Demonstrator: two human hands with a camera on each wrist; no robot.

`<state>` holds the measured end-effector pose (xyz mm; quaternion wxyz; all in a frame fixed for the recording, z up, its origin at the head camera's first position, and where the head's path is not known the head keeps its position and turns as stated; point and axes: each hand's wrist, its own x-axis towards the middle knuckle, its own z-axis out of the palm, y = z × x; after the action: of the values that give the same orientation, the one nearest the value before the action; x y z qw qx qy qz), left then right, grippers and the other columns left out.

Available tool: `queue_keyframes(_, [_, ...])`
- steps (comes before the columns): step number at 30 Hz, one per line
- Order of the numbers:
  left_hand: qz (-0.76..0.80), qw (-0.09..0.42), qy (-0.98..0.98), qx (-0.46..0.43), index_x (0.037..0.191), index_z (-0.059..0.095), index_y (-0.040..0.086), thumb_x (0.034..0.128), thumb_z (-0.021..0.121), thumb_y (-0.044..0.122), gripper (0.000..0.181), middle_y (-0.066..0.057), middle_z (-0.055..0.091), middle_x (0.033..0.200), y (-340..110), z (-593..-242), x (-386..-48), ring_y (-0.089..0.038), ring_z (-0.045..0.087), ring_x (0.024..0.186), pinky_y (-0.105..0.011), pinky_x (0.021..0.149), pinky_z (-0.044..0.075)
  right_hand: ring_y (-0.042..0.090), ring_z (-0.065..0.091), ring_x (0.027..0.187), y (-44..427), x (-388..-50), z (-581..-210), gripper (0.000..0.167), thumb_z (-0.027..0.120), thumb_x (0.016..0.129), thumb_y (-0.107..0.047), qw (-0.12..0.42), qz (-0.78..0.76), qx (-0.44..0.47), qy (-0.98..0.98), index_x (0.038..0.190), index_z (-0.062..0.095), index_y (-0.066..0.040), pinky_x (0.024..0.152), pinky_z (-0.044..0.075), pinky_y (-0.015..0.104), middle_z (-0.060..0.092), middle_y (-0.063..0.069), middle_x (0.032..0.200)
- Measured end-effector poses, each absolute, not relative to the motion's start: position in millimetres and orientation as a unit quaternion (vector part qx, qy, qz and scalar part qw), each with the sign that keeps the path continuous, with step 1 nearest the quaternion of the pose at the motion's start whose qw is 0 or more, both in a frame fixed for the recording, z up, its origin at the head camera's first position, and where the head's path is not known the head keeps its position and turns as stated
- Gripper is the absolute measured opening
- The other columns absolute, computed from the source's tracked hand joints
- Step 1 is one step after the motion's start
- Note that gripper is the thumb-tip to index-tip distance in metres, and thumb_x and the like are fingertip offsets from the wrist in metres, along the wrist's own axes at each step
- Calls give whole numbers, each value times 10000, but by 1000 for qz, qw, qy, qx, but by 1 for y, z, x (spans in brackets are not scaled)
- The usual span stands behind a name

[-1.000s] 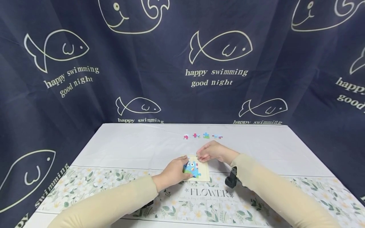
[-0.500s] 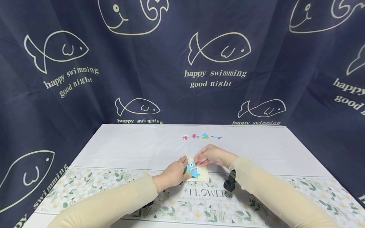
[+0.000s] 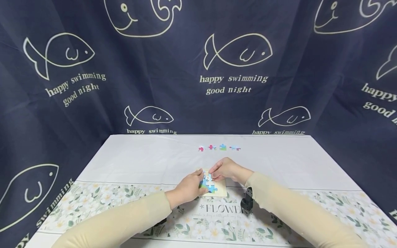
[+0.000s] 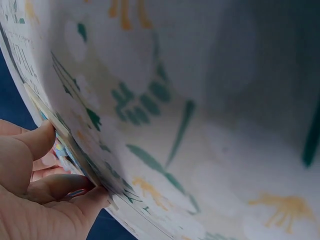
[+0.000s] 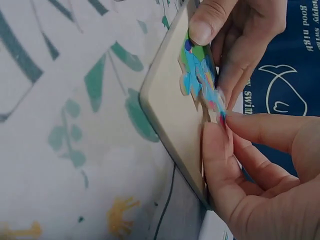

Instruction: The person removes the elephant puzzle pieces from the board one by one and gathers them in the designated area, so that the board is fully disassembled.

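Observation:
A pale wooden puzzle board (image 3: 222, 193) lies on the table, partly filled with blue and green jigsaw pieces (image 3: 212, 189). My left hand (image 3: 187, 187) grips the board's left side; its thumb (image 5: 202, 31) lies over a green part of the picture in the right wrist view. At the board's upper right, my right hand (image 3: 228, 169) pinches a jigsaw piece (image 5: 215, 99) between thumb and fingertips. That piece is tilted above the board, blue with some pink, and partly hidden by the fingers. Seen from the left wrist, the left fingers hold the board (image 4: 75, 145) along its edge.
Several loose jigsaw pieces (image 3: 223, 147) lie in a row farther back on the white table cover (image 3: 149, 155). A floral band with lettering (image 3: 221, 209) crosses the front. Behind the table hangs a dark blue curtain (image 3: 186, 69) with fish drawings.
My right hand has moved left and slightly inward over the board, and the picture there now looks tilted and shiny. The left hand stays at the board's left side.

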<state>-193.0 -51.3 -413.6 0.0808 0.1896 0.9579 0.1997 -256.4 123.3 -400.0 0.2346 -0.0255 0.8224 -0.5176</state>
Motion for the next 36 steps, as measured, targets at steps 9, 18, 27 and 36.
queue_keyframes(9, [201, 80, 958, 187, 1416, 438, -40, 902, 686, 314, 673, -151, 345, 1549, -51, -414, -194, -298, 375, 1411, -386, 1153, 360, 137, 685, 642, 120, -251, -402, 158, 735, 773, 62, 212, -487, -42, 846, 929, 725, 47, 646, 611, 280, 736, 120, 794])
queue_keyframes(18, [201, 80, 957, 191, 1410, 443, -45, 906, 685, 291, 652, -154, 347, 1548, -54, -408, -191, -304, 382, 1406, -386, 1141, 373, 123, 515, 655, 112, -245, -400, 245, 890, 640, -71, 173, -372, -68, 909, 811, 717, -104, 599, 453, 208, 607, 4, 714])
queue_keyframes(27, [207, 80, 956, 190, 1407, 445, -47, 903, 687, 292, 654, -154, 347, 1547, -54, -409, -191, -297, 376, 1411, -383, 1143, 370, 144, 537, 699, 112, -245, -401, 267, 865, 644, -18, 183, -377, -83, 904, 826, 683, -90, 673, 471, 227, 614, 24, 758])
queue_keyframes(36, [208, 83, 957, 185, 1416, 438, -40, 906, 681, 309, 665, -148, 346, 1550, -52, -411, -191, -300, 380, 1408, -383, 1147, 365, 123, 616, 661, 118, -248, -405, 163, 770, 744, 43, 208, -451, -60, 866, 887, 721, -19, 612, 573, 230, 655, 51, 763])
